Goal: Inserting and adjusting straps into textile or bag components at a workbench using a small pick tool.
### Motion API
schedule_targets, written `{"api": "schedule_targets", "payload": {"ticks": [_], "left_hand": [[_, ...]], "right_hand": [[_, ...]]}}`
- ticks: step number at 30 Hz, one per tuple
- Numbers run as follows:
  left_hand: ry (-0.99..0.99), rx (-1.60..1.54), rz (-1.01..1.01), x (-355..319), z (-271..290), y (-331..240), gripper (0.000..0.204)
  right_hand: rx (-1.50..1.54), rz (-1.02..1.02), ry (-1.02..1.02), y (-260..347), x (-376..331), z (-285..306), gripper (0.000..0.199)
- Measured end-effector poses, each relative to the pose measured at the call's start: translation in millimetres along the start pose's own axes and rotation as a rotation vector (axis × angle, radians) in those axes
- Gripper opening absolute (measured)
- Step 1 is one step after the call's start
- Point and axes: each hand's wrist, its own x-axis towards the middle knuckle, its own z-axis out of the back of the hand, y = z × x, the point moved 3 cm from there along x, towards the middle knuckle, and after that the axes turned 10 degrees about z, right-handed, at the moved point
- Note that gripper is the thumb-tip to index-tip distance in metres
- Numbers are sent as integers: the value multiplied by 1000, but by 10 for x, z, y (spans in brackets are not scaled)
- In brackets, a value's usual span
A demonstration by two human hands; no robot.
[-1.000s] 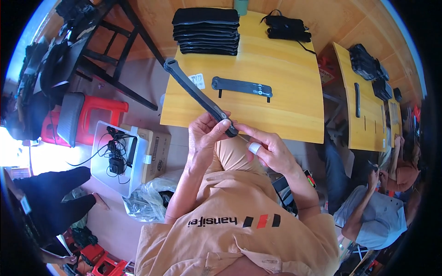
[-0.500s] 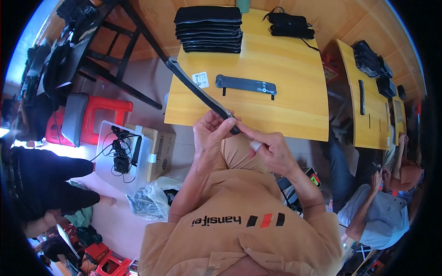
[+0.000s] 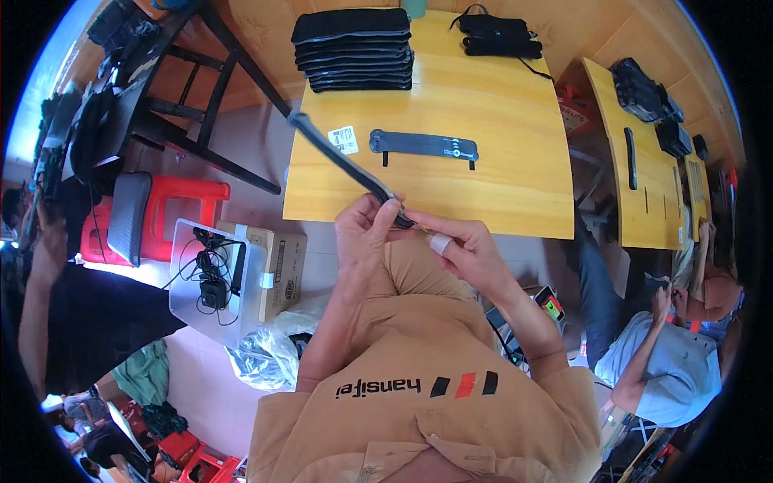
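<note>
— Strap (image 3: 342,157), long and black, runs up and to the left from both hands, out over the front left corner of the worktop (image 3: 499,121). Where does it end?

— Its near end sits between the two hands, just off the worktop's front edge, above the person's lap. The far end hangs free in the air past the corner.

— How does the left hand (image 3: 362,237) stand?

— Closed on the strap near its lower end, thumb and fingers pinched around it.

— And the right hand (image 3: 463,249)?

— Fingers drawn together at the strap's tip, touching the left hand's fingers. A pale band shows on one finger. It grips the tip; I cannot tell whether it also holds something small.

— What lies on the worktop?

— A second flat black strap piece (image 3: 423,145) lies across the middle, with a small white tag (image 3: 344,138) just beside its left end. A stack of black flat pieces (image 3: 354,48) stands at the far left, and a bundle of black items with a cord (image 3: 499,36) at the far right.

— Around it?

— A red plastic stool (image 3: 181,213) and a cardboard box (image 3: 274,266) stand on the floor to the left. Another person in a pale blue shirt (image 3: 676,362) sits at the right.
</note>
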Motion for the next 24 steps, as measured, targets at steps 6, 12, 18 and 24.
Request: {"api": "schedule_targets", "payload": {"ticks": [6,12,18,24], "left_hand": [[56,408,6,-104,7,-74,19],[156,526,-58,-133,32,-134,22],[213,522,-65,-158,45,-106,24],[201,479,-255,-200,0,-130,32]], "right_hand": [[-179,139,-35,-3,10,-21,42],[-14,136,-27,-30,5,-57,48],[119,-17,-44,-120,-27,-48,36],[-34,140,-77,-10,-15,-83,33]]}}
